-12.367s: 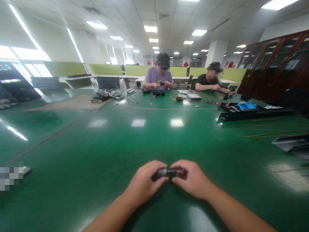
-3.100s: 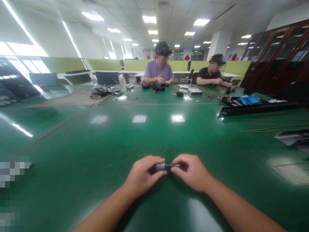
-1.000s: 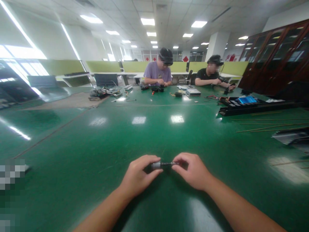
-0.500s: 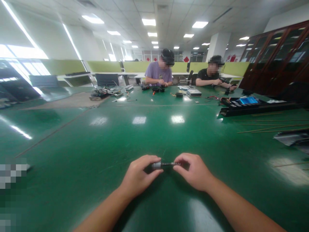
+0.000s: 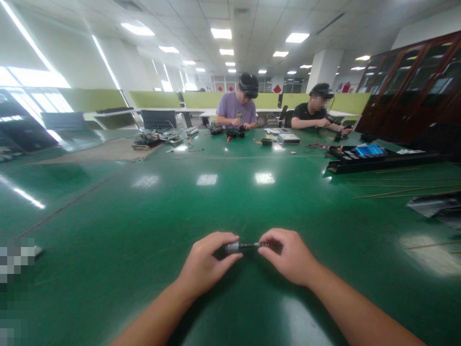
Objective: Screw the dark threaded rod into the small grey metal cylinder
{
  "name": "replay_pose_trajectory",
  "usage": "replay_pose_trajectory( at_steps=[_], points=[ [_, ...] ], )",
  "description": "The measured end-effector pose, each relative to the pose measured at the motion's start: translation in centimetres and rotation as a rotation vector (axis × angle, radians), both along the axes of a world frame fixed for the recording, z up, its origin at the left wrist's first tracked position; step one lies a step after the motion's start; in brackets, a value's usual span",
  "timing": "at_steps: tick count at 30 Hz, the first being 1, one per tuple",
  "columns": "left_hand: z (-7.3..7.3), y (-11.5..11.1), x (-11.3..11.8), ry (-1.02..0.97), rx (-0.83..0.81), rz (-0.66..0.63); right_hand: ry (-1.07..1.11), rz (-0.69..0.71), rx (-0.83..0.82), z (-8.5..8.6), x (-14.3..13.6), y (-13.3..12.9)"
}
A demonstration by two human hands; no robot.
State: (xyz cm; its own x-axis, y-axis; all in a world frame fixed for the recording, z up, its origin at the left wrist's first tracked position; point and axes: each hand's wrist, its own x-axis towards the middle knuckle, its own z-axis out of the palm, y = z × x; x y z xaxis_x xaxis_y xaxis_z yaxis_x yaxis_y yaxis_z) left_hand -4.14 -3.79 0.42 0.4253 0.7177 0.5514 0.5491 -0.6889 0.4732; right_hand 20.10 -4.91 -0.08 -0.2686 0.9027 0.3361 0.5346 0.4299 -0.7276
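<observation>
A small grey metal cylinder (image 5: pixel 233 247) with a thin dark shaft (image 5: pixel 248 245) lies crosswise between my two hands, low over the green table (image 5: pixel 230 206). My left hand (image 5: pixel 209 259) is closed on the cylinder, thumb below and fingers above. At the right end of the shaft, the thumb and fingertips of my right hand (image 5: pixel 288 254) pinch a small ridged or coiled piece (image 5: pixel 264 244). Its exact form is too small to tell, and my fingers partly hide it.
Across the table sit a person in a purple shirt (image 5: pixel 234 108) and one in black (image 5: pixel 309 113). Electronic parts (image 5: pixel 149 139) lie at the far left. A long black tray (image 5: pixel 378 161) and thin rods (image 5: pixel 399 185) are at the right.
My hands and the held piece have hardly moved. Across the table, the hand of the person in purple has risen slightly, with a small object in it.
</observation>
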Motion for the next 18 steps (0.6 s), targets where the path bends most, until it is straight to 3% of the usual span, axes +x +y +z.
replay_pose_trajectory(
  at_steps=[11, 18],
  points=[
    [-0.09, 0.04, -0.28, 0.005, -0.015, 0.025, 0.014, -0.004, -0.017, 0.01, 0.09, 0.03],
    [0.1, 0.84, -0.71, -0.145, -0.152, 0.235, 0.13, -0.071, -0.048, 0.22, 0.8, 0.67]
  ],
)
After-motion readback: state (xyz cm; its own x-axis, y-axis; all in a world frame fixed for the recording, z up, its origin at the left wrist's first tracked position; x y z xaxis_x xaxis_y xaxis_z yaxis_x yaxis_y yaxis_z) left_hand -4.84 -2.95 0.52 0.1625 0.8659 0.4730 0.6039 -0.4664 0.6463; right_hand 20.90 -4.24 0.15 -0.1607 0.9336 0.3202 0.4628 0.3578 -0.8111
